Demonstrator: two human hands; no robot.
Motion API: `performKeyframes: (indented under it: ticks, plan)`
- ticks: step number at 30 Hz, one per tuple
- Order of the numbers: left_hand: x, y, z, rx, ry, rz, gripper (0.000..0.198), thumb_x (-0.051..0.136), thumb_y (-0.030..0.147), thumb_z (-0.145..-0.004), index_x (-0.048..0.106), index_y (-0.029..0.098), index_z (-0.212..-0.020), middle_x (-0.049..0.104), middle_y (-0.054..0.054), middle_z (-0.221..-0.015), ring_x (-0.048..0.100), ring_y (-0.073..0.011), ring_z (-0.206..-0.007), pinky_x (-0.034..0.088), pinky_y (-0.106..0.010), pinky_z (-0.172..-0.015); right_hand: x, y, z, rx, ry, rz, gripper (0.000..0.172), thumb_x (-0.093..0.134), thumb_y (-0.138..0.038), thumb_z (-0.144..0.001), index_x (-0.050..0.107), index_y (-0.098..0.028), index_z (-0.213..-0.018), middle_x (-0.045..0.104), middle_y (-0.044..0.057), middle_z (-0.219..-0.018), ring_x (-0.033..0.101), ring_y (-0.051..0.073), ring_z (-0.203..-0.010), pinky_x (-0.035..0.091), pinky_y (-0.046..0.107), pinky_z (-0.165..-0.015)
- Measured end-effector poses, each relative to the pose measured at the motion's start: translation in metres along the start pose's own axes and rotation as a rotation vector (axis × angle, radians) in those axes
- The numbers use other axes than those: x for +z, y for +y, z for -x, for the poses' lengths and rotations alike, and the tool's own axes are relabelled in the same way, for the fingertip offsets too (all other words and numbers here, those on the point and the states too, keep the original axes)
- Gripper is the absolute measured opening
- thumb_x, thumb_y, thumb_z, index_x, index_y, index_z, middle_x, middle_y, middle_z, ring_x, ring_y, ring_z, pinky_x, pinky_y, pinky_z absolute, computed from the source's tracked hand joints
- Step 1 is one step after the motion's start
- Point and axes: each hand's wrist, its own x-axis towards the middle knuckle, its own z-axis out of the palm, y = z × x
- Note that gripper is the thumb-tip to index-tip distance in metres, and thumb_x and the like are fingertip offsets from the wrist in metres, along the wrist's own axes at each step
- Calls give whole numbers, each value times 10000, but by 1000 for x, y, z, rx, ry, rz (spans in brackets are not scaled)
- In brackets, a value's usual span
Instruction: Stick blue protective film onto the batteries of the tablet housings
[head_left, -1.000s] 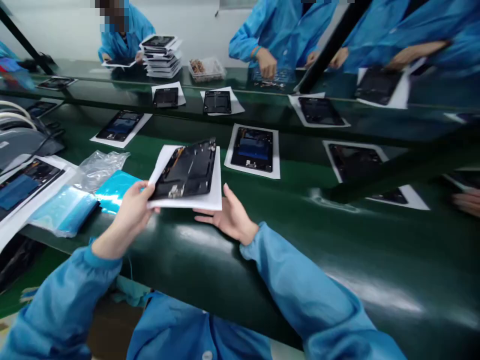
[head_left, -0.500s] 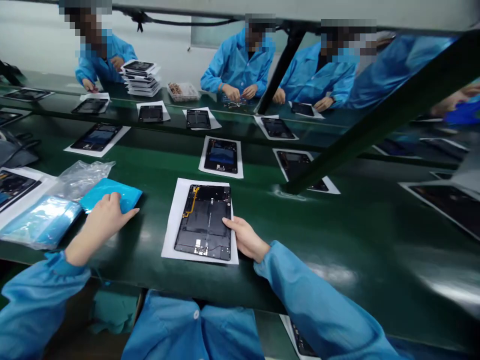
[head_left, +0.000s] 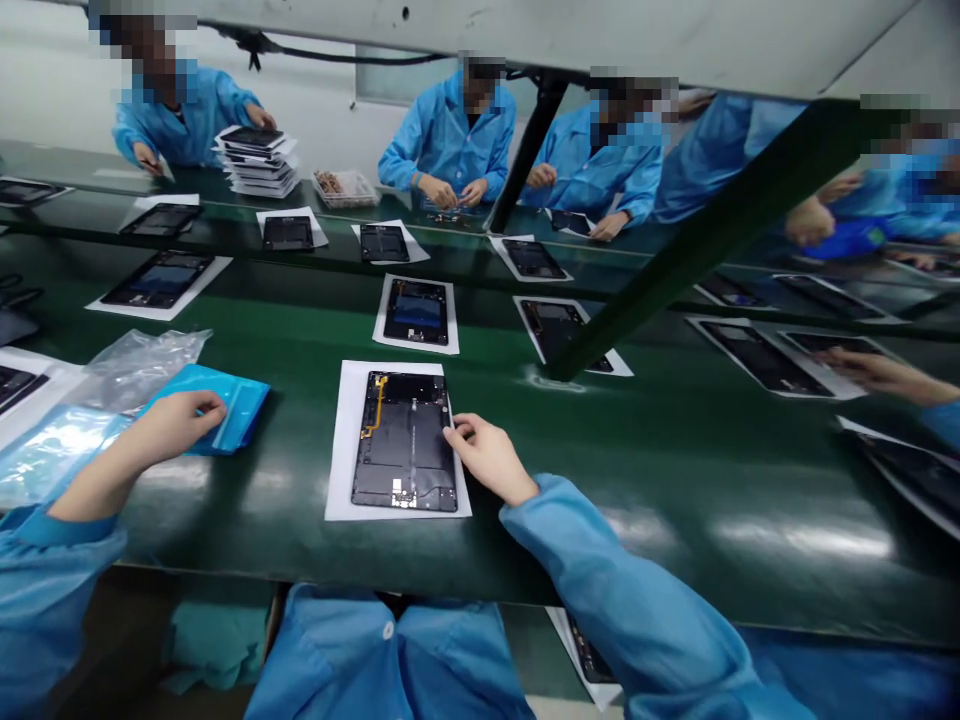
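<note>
Bright, even overhead light, prob. ceiling fixtures. You see soft white glare streaks on the glossy green belt (head_left: 675, 480), strongest at lower right, w/ smaller sheen near your left hand (head_left: 176, 420). Shadows faint, short, directly under objects. Wide-angle distortion bends the diagonal strut (head_left: 720, 230) & stretches edges. Centre sharp; far right w/ a co-worker's hand (head_left: 874, 372) smeared by blur. Faces pixelated.

Green belt (head_left: 645, 470) bearing papered tablets (head_left: 405, 440)
</note>
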Motion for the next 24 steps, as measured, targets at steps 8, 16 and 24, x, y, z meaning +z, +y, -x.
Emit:
performKeyframes:
  ticks: [8, 16, 24]
  plan:
    - [-10, -4, 115, -263, 750, 167, 395, 651, 589, -813, 791, 233, -911, 715, 12, -710, 693, -229, -741, 508, -316, -769, 54, -58, 75, -326, -74, 2, 412, 670, -452, -907, 729, -280, -1277, 726, 122, -1342, 675, 341, -1239, 570, 528, -1076]
    - [42, 35, 213, -16, 310, 753, 283, 788, 475, -878, 800, 205, -793, 732, 4, -646, 628, -136, -555, 482, -221, -556, 167, -123, 143, -363, -697, -477, 629, 885, -434, -824, 711, -275, -1407, 735, 89, -1360, 750, 261, -1103, 648, 416, -979]
    - [76, -5, 252, -67, 139, 714, 340, 707, 506, -948, 754, 212, -784, 697, -13, -688, 610, -149, -607, 472, -235, -575, 225, -85, 176, -158, -961, -514, 402, 758, -533, -898, 802, -246, -1176, 845, 29, -1013, 798, 215, -835, 675, 358, -783]
